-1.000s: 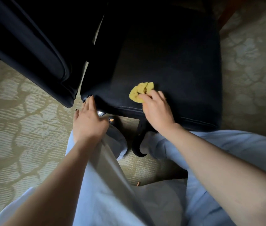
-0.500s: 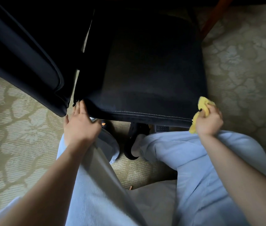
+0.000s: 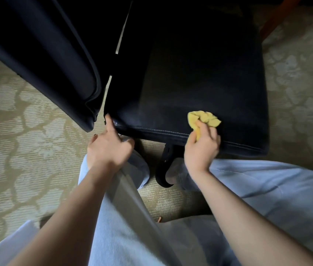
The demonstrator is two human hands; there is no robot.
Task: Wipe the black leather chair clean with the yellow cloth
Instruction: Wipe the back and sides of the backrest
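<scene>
The black leather chair's seat (image 3: 199,73) fills the upper middle of the head view, and its backrest (image 3: 42,60) slants across the upper left. My right hand (image 3: 202,144) grips the crumpled yellow cloth (image 3: 203,119) and holds it against the seat's front edge, right of centre. My left hand (image 3: 108,146) is at the seat's front left corner, its index finger stretched up onto the corner and the other fingers curled under the edge.
Patterned beige carpet (image 3: 17,150) lies all around the chair. My legs in light blue trousers (image 3: 267,189) kneel in front of the seat. A black chair base leg (image 3: 164,167) sticks out between my knees. A reddish wooden leg (image 3: 278,16) shows at the top right.
My right hand with the cloth went from mid front edge to the seat's right front corner, then came back left onto the front edge. My left hand stayed at the left corner.
</scene>
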